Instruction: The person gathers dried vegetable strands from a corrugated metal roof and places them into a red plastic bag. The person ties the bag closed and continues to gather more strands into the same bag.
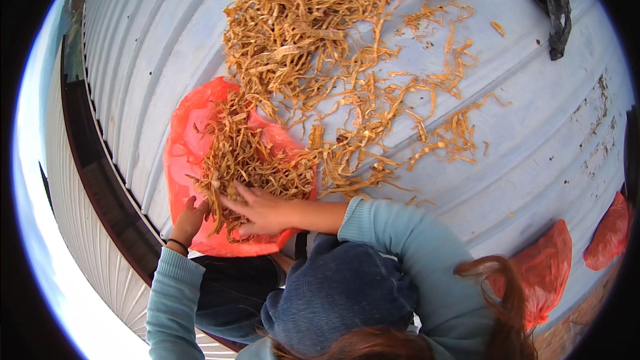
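A red plastic bag (186, 125) lies spread in front of me, with a heap of dried brown plant strips (240, 145) on it. Fingers apart and slightly blurred, my right hand (265, 212) is over the near part of this heap, palm toward the strips. My left hand (190, 220) is at the heap's left edge, its fingertips against some strips; whether it grips any is unclear. Beyond the bag, a larger pile of the same strips (300, 25) covers the ribbed metal sheet.
The pale ribbed metal roofing (165, 45) ends at a dark gap (100, 160) on the left. Loose strips (370, 110) lie scattered right of the bag. A black plastic bag (547, 0) lies far right; two filled red bags (542, 265) stand near right. My bent knee (340, 290) is close below.
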